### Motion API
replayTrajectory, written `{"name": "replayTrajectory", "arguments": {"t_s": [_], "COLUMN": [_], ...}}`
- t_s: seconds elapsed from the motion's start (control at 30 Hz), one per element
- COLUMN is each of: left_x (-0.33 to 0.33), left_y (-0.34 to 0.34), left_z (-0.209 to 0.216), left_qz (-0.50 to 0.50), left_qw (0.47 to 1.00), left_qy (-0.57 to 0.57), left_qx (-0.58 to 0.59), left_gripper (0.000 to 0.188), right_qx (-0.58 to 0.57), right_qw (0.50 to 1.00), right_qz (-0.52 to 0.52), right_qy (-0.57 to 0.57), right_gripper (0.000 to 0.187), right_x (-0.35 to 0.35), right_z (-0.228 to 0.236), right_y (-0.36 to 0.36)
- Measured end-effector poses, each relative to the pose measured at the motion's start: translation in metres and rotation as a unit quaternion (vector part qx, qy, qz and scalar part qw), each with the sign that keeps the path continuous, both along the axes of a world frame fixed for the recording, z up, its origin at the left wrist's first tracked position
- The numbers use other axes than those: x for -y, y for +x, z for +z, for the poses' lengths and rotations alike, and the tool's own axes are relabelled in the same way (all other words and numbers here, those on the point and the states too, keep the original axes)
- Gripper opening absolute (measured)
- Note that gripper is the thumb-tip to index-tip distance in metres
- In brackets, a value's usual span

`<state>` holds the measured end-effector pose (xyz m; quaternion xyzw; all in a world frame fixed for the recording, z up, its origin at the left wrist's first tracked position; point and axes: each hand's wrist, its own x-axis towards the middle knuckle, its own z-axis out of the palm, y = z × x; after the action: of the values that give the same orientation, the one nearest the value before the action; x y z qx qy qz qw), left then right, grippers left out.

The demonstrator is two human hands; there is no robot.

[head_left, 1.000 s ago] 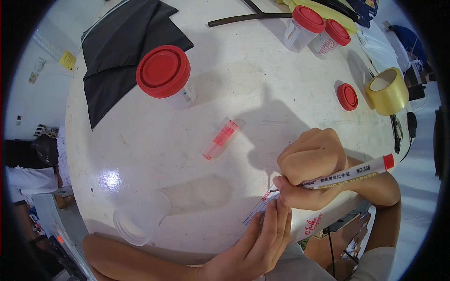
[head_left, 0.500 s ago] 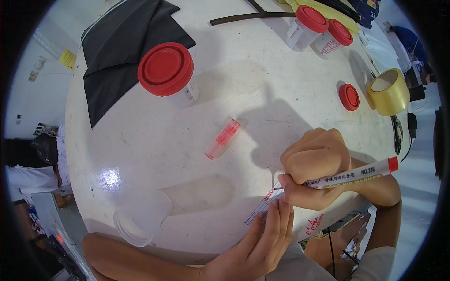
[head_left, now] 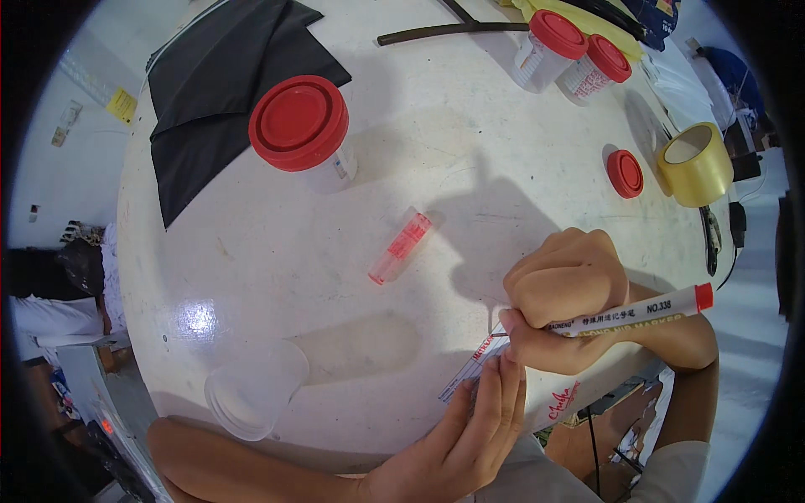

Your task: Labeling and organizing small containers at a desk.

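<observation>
- A round white table (head_left: 277, 243) is seen from above, with a person's two bare arms coming in from the lower edge.
- The right hand (head_left: 566, 293) is curled in a closed fist around a white marker pen (head_left: 625, 314) with a red end cap, its tip pointing left and down onto a small label strip (head_left: 471, 369).
- The label strip lies flat near the table's near edge, white with red marking; the marker tip touches its upper end.
- The left hand (head_left: 465, 432) lies flat and open, fingers straight, fingertips pressing on the strip just below the right hand. It grips nothing.
- A small clear tube with pink contents (head_left: 400, 246) lies on its side near the middle of the table, well apart from both hands.
- A clear, uncapped cup (head_left: 256, 388) stands at the near left edge.
- A clear jar with a red lid (head_left: 302, 130) stands further back, beside a black cloth (head_left: 218, 92).
- Two more red-lidded jars (head_left: 570, 54) stand at the far right.
- A loose red lid (head_left: 625, 173) lies just beside a roll of yellowish tape (head_left: 694, 163).
</observation>
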<state>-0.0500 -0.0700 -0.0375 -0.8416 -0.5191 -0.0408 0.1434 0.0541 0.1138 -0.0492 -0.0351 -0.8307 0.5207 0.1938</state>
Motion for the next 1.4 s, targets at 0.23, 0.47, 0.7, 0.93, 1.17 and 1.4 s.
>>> {"name": "replayTrajectory", "arguments": {"t_s": [0.23, 0.47, 0.7, 0.93, 1.17, 1.4], "left_x": [0.001, 0.004, 0.002, 0.003, 0.002, 0.001], "left_y": [-0.001, -0.001, -0.001, 0.000, -0.001, -0.001], "left_z": [0.000, -0.004, -0.003, -0.002, 0.001, 0.002], "left_qz": [-0.002, -0.017, -0.018, -0.021, -0.029, -0.024], "left_qw": [1.000, 0.999, 0.999, 0.999, 0.999, 0.999], "left_qy": [0.000, 0.035, 0.035, 0.027, 0.010, 0.000], "left_qx": [0.009, -0.006, 0.005, 0.002, 0.017, 0.021], "left_gripper": [0.039, 0.031, 0.027, 0.032, 0.035, 0.035], "right_qx": [-0.012, -0.048, -0.016, -0.049, -0.045, -0.044], "right_qw": [0.999, 0.991, 0.998, 0.997, 0.997, 0.998], "right_qz": [0.019, 0.043, 0.046, 0.050, 0.053, 0.038], "right_qy": [0.042, -0.119, -0.035, -0.017, -0.027, -0.005], "right_gripper": [0.037, 0.028, 0.033, 0.036, 0.036, 0.036], "right_x": [-0.007, 0.004, 0.006, 0.009, 0.008, 0.009], "right_z": [0.001, -0.004, -0.001, -0.006, -0.005, -0.004], "right_y": [0.003, 0.001, 0.002, -0.001, 0.000, 0.000]}}
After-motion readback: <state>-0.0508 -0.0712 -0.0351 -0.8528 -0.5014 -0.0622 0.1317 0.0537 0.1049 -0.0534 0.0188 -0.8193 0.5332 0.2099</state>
